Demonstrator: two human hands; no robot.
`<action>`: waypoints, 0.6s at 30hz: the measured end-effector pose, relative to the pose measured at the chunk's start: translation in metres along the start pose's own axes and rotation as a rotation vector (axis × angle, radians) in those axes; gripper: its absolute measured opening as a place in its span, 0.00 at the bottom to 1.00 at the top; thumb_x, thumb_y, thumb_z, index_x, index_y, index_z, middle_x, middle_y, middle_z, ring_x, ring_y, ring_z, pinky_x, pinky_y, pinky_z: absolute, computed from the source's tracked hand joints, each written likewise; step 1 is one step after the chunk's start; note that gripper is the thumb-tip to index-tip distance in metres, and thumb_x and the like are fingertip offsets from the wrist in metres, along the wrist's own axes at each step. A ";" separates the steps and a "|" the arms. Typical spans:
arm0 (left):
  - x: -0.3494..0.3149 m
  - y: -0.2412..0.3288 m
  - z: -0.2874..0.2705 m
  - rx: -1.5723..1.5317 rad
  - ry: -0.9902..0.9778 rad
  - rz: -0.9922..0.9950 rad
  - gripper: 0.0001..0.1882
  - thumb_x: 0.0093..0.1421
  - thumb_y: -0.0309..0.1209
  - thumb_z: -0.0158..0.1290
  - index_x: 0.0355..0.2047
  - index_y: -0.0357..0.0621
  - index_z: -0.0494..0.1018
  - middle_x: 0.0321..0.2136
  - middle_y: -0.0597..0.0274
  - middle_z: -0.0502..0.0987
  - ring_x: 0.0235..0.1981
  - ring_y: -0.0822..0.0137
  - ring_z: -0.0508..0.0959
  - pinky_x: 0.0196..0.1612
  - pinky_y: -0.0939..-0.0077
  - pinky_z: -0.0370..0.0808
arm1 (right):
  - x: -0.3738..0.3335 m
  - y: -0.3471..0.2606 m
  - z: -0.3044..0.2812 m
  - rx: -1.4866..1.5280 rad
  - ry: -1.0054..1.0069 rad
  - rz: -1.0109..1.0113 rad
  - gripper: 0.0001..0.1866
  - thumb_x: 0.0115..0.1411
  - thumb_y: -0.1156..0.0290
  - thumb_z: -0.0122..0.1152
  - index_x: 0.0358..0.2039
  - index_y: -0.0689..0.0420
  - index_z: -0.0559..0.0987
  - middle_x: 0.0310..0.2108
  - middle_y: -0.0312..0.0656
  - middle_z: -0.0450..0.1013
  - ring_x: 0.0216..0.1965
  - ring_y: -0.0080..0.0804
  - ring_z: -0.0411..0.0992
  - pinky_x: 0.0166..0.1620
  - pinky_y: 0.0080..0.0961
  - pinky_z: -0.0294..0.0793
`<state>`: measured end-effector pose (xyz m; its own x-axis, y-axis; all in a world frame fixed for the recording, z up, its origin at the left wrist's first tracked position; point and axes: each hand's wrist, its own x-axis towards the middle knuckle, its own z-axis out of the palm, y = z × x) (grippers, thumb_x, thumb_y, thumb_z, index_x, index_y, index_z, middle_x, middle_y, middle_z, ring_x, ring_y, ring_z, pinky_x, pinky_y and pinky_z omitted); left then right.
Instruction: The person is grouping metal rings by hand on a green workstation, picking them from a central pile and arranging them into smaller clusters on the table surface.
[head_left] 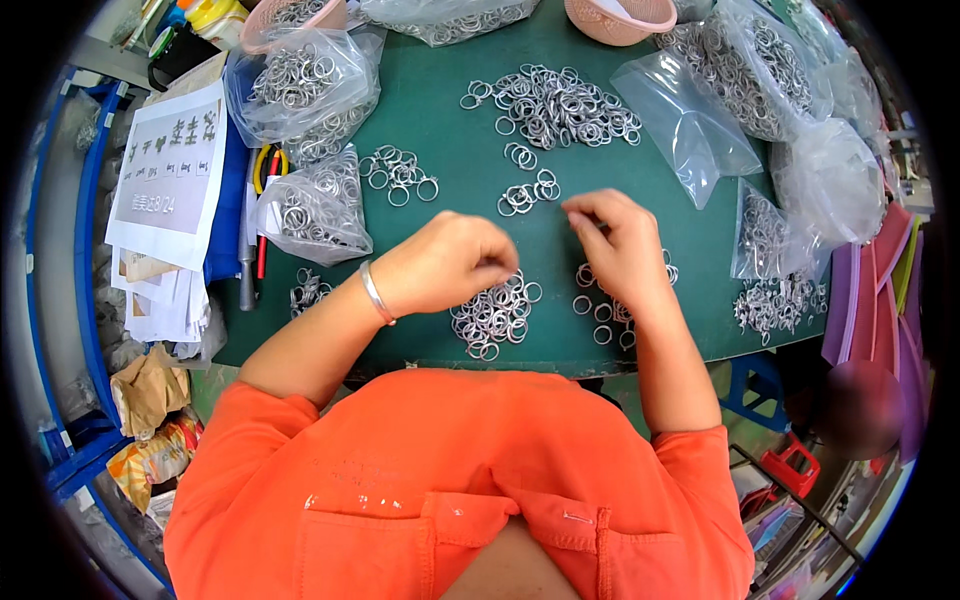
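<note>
My left hand (450, 262), with a silver bangle at the wrist, hovers over a heap of silver rings (492, 318). Its fingers are curled in and slightly blurred; whatever they hold is hidden. To the right, my right hand (622, 245) reaches inward with bent fingers, a gap showing between forefinger and thumb and no object visible there. Its fingertips are close to a small cluster of rings (528, 193). Partly under that hand and wrist lies another loose group of rings (603, 310). Farther back spreads a large pile of rings (565, 105).
Clear bags of rings (315, 205) line the left side, beside papers (170, 170) and yellow-handled pliers (268, 165). More filled bags (765, 235) crowd the right, near a flat plastic bag (685, 125). Pink baskets (622, 22) stand at the green table's (440, 130) far edge.
</note>
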<state>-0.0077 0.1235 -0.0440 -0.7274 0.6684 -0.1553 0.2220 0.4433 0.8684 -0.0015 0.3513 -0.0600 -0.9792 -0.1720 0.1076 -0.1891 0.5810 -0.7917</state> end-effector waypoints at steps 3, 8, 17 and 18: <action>0.003 -0.010 0.005 0.135 0.044 0.170 0.06 0.52 0.23 0.60 0.31 0.38 0.78 0.26 0.58 0.76 0.27 0.62 0.77 0.31 0.73 0.74 | 0.025 0.009 0.014 -0.190 0.072 -0.047 0.05 0.55 0.76 0.60 0.31 0.62 0.81 0.31 0.48 0.76 0.36 0.52 0.74 0.41 0.39 0.74; 0.032 -0.022 0.015 0.225 0.467 0.165 0.10 0.53 0.24 0.59 0.37 0.39 0.75 0.32 0.55 0.74 0.30 0.59 0.76 0.33 0.69 0.74 | 0.043 0.011 0.021 -0.214 0.012 0.021 0.06 0.52 0.73 0.65 0.31 0.60 0.81 0.31 0.48 0.76 0.33 0.48 0.75 0.40 0.36 0.75; 0.056 -0.042 0.023 0.383 0.519 0.126 0.14 0.50 0.27 0.63 0.38 0.39 0.75 0.34 0.56 0.73 0.34 0.54 0.76 0.38 0.66 0.74 | 0.021 0.005 0.008 0.277 0.013 0.176 0.07 0.53 0.78 0.67 0.33 0.63 0.82 0.31 0.41 0.77 0.32 0.26 0.77 0.37 0.22 0.76; 0.057 -0.041 0.023 0.374 0.525 0.124 0.14 0.50 0.27 0.63 0.38 0.39 0.76 0.34 0.57 0.73 0.34 0.55 0.76 0.38 0.67 0.75 | 0.021 0.006 0.008 0.310 0.002 0.207 0.06 0.54 0.78 0.66 0.34 0.63 0.82 0.31 0.41 0.77 0.33 0.26 0.77 0.37 0.22 0.76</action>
<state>-0.0432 0.1567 -0.0989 -0.8812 0.3898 0.2677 0.4664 0.6232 0.6278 -0.0227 0.3448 -0.0679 -0.9945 -0.0749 -0.0729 0.0438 0.3345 -0.9414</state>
